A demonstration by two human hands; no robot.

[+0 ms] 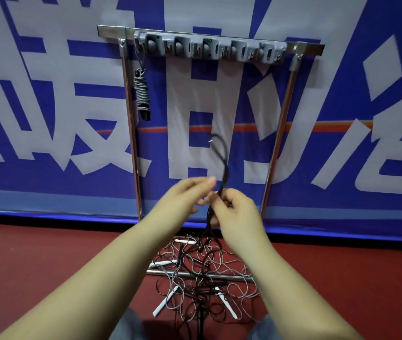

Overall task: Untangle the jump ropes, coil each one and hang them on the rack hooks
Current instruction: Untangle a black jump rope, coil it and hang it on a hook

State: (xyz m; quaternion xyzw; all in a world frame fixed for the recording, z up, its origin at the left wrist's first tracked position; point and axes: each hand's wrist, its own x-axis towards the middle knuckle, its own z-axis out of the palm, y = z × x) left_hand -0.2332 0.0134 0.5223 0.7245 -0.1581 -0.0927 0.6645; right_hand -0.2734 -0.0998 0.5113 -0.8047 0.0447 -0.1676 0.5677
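My right hand [236, 212] grips a black jump rope [222, 158] whose loop stands up above my fingers while its strands drop to the floor. Close beside it, my left hand [185, 197] is raised with fingers extended, its fingertips near the rope; whether they touch it I cannot tell. Below lies a tangled pile of ropes [200, 278], black and grey cords with white handles. A metal rack [131, 133] stands against the wall, carrying a grey hook strip [209, 47]. One coiled grey rope [142, 92] hangs from the leftmost hook.
Behind the rack hangs a blue and white banner [48, 94]. The floor [48, 253] is dark red. The rack's base bar [170, 273] runs under the rope pile. Bits of grey-blue trousers [129, 325] show at the bottom edge.
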